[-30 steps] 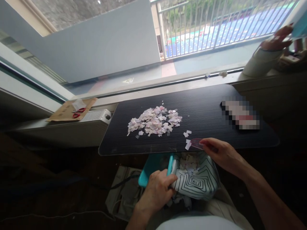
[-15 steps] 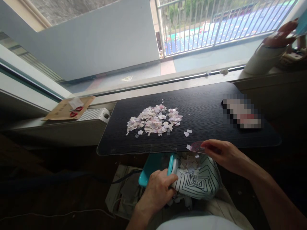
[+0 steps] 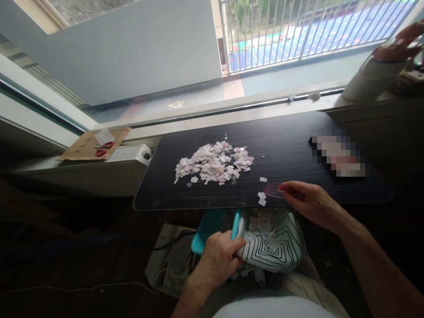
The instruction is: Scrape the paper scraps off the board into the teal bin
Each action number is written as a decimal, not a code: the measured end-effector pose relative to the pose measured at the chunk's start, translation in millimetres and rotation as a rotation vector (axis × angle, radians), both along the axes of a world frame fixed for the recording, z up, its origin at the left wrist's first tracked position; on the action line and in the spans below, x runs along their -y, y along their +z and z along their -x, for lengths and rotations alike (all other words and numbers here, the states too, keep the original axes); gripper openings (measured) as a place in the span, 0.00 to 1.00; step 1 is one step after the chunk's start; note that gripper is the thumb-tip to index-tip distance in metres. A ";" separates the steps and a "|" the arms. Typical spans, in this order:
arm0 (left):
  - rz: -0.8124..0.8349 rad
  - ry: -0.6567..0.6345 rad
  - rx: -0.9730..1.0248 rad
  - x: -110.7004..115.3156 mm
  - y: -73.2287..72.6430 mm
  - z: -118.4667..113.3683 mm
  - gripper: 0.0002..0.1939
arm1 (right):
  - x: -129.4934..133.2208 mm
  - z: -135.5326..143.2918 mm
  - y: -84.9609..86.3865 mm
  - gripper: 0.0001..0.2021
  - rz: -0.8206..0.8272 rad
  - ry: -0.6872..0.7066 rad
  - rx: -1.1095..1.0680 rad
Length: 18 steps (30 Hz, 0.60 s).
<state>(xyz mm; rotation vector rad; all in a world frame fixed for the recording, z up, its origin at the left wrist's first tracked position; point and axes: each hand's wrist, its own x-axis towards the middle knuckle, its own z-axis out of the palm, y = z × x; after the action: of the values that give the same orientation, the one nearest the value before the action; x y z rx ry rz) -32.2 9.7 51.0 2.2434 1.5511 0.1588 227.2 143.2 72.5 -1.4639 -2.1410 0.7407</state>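
My right hand [image 3: 306, 201] pinches a thin translucent pink plastic piece [image 3: 273, 190], which lies low over the front part of the dark table [image 3: 285, 145]. Two white paper scraps [image 3: 262, 198] lie at the left end of this piece, close to the table's front edge; another scrap [image 3: 263, 179] is just behind them. Below that edge, my left hand [image 3: 220, 254] is closed on the teal rim [image 3: 236, 225] of a pale container patterned with black lines [image 3: 273, 249]. Paper scraps [image 3: 261, 223] fill part of it. A large heap of paper bits [image 3: 213, 163] covers the table's middle left.
A blurred-out phone-like object [image 3: 339, 154] lies at the table's right. Red-handled scissors [image 3: 105, 149] rest on brown cardboard [image 3: 89, 150] on the left sill, beside a white radiator [image 3: 129, 154]. A white vase-like object [image 3: 371, 77] stands at the right by the window.
My right hand and the pink piece have moved from the table's front edge back onto the tabletop. Loose scraps near it have shifted toward the edge. My left hand keeps its grip.
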 end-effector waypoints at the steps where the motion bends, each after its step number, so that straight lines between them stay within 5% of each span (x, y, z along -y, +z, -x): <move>1: -0.003 -0.007 0.001 -0.4 -0.4 0.2 0.09 | -1.1 0.7 -0.2 0.11 -0.021 -0.028 -0.012; 7: 0.009 -0.016 -0.016 -1.6 3.4 -0.9 0.09 | -13.1 7.8 -7.6 0.12 -0.078 -0.050 -0.041; 18: 0.034 -0.009 -0.046 -0.8 5.1 -0.8 0.11 | 8.8 0.3 6.1 0.11 0.081 0.011 -0.072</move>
<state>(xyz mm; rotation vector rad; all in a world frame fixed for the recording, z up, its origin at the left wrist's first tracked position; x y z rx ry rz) -31.4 10.5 56.1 2.2423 1.5555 0.0779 226.9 134.4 78.6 -1.4445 -2.0893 0.8795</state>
